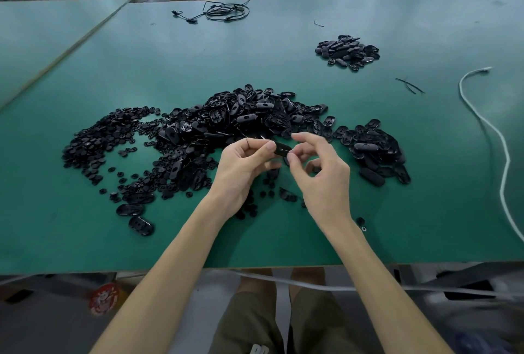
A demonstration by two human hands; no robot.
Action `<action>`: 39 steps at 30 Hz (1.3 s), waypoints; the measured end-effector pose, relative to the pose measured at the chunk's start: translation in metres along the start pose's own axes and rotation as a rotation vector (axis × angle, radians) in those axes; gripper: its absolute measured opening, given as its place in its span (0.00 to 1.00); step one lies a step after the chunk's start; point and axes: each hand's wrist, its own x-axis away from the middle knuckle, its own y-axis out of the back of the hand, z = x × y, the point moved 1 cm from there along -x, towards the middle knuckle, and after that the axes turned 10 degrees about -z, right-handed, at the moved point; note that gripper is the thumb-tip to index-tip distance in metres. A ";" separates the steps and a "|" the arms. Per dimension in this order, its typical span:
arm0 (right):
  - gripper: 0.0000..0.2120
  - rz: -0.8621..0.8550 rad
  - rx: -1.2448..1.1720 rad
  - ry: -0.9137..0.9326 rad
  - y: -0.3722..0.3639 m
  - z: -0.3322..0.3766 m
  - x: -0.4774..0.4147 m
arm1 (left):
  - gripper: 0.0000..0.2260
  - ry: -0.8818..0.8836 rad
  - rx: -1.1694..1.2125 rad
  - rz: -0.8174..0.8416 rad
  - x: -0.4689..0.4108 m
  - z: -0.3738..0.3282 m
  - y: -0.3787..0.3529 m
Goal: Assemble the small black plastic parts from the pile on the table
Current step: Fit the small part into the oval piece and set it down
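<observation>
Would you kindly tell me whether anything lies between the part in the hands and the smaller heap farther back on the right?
Only the far edge of the main pile lies between the held part and the smaller heap; past it the green table is bare. The left hand and right hand pinch the part.

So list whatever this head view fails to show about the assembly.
Head view:
Small black oval plastic part: ends hidden by the left hand and right hand; fit unreadable.
Far small heap of black plastic parts: too small to tell if assembled.
White cable: cut off by the right edge.
</observation>
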 end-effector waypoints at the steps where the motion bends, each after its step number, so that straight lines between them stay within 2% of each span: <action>1: 0.11 -0.003 -0.011 -0.034 0.000 0.000 0.000 | 0.03 -0.001 -0.008 0.003 0.000 0.000 0.000; 5: 0.08 -0.022 0.027 -0.037 0.001 0.000 0.000 | 0.06 -0.006 -0.018 0.027 0.000 0.000 -0.001; 29: 0.05 -0.025 0.062 -0.016 0.003 0.000 -0.001 | 0.07 -0.073 -0.125 0.138 0.005 -0.002 -0.001; 39: 0.06 -0.027 0.039 0.054 0.004 0.002 -0.001 | 0.07 0.013 -0.009 0.127 0.003 -0.001 0.000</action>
